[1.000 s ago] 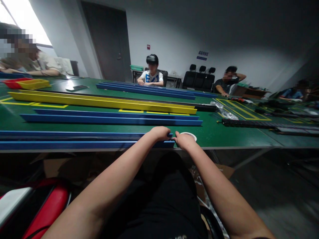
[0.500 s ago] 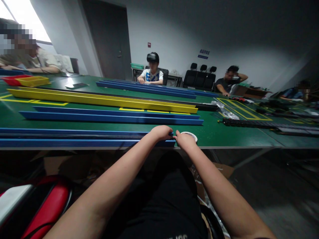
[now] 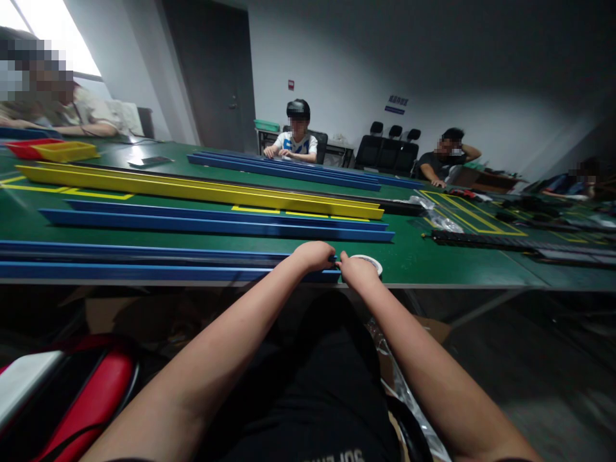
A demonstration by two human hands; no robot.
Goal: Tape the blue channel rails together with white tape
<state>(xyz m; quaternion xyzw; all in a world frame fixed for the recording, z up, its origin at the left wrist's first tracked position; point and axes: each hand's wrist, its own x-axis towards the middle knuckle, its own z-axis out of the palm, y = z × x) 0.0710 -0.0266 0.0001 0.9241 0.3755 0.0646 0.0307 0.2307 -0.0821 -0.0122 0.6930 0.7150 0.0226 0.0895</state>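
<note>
A long blue channel rail [image 3: 144, 269] lies along the near table edge, with a dark strip [image 3: 216, 259] inside it. My left hand [image 3: 315, 255] is over the rail's right end, its fingers curled and partly hidden behind the wrist. Just past that end, my right hand [image 3: 359, 272] has thumb and fingers pressed together, its tips almost meeting the left fingertips. Whatever is between the fingers is too small and hidden to name. Behind the right hand, a white ring that looks like a tape roll [image 3: 376, 262] lies partly covered.
Farther back on the green table [image 3: 457, 266] lie another blue rail [image 3: 240, 230], a yellow rail [image 3: 192, 190] and several more blue rails [image 3: 283, 172]. Red [image 3: 29, 147] and yellow trays [image 3: 72, 151] stand at left, a black strip [image 3: 481, 240] at right. Several people sit around the table.
The view has shifted slightly. Both hands stay at the rail's right end, with only slight finger movement. The person across the table has moved their hands a little.
</note>
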